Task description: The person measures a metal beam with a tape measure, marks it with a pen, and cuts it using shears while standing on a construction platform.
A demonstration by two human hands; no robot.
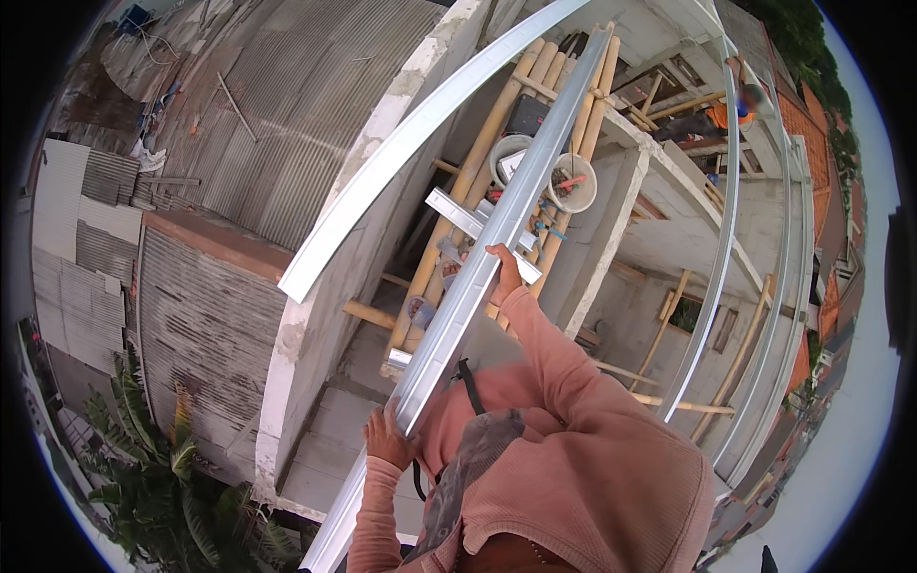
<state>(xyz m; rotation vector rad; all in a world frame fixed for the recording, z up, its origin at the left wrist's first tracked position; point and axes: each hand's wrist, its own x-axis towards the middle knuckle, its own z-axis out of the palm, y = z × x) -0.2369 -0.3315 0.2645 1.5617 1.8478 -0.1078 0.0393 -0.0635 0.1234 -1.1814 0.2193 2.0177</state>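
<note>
A long silvery metal channel runs diagonally from below me toward the far end of a bamboo platform. My left hand grips it low down, fingers wrapped over its edge. Farther along, my right hand is closed on the same channel's side. Beneath it, short metal pieces lie on the bamboo among tools, beside a white bucket holding tools and a second pale bucket. Another long white metal strip rests along the concrete wall to the left.
Corrugated roofs and plants lie beyond the left wall. On the right are concrete beams, open drops with bamboo supports, and more metal strips. A co-worker is at the upper right among the beams.
</note>
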